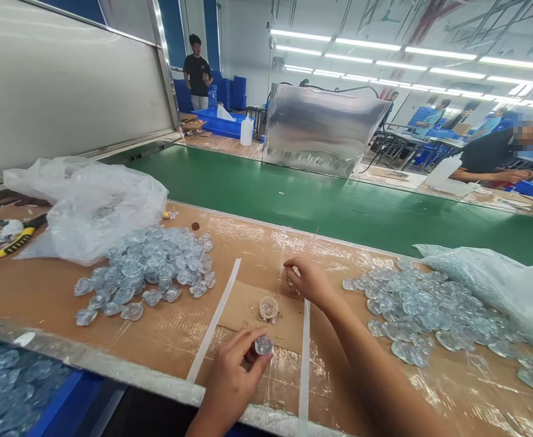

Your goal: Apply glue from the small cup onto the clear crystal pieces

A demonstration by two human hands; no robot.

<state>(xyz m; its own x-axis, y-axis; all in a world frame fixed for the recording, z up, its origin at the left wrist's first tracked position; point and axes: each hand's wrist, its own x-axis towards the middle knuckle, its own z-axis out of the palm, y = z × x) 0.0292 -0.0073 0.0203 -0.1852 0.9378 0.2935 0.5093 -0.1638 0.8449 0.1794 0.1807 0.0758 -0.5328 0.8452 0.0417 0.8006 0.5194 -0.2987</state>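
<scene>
My left hand (237, 370) pinches a small clear plastic piece (263, 345) between thumb and fingers, just above the near part of the bench. Beyond it, a round clear cup (268, 308) rests on a cardboard sheet (237, 309) between two white tape strips. My right hand (303, 278) is closed at the far right of the cardboard, fingertips pressed together; what they hold, if anything, is too small to tell. Heaps of clear pieces lie on both sides, a bluish pile (157, 261) at left and a flatter pile (412, 303) at right.
A plastic bag (98, 200) and yellow-black pliers (15, 241) lie at left, another bag (494, 285) at right. A green conveyor belt (248, 188) runs behind. A blue bin (66, 400) of pieces sits lower left. People are across the belt.
</scene>
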